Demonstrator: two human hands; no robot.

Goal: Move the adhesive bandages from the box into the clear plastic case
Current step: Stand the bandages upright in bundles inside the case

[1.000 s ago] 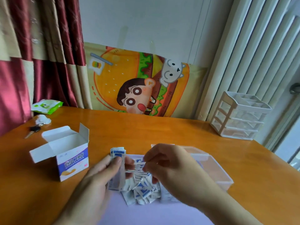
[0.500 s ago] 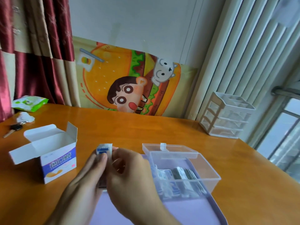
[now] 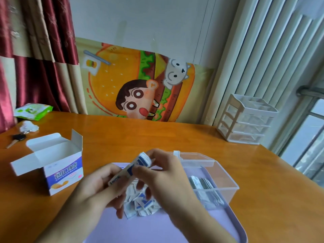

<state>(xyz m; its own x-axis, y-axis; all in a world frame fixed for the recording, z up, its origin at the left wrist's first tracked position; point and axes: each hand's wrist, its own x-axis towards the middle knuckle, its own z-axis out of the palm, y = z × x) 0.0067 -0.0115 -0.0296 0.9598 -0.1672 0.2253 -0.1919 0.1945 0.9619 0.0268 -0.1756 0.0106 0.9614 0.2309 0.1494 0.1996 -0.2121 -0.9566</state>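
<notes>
Tabletop [image 3: 192,137] of orange wood carries everything, and on it lies a lilac tray [image 3: 233,225] holding the work. At the tray's right stands the clear plastic case [image 3: 226,190], lid swung back, with a row of bandages already stacked upright inside. Left of the tray, on the bare wood, sits the box [image 3: 52,172], flaps open and, as far as its visible inside shows, emptied. Between the wrists a loose pile of bandages [image 3: 140,204] lies on the tray. Above it the left hand [image 3: 98,186] grips a small stack of bandages [image 3: 138,163], fingers curled round its lower end, while the right hand [image 3: 166,176] pinches the stack's upper end, apparently squaring the edges. Judging by this, the step in hand is gathering loose bandages into a neat bundle. Next, the bundle needs carrying right and setting upright beside those in the case, kept tight so none fan out.
</notes>
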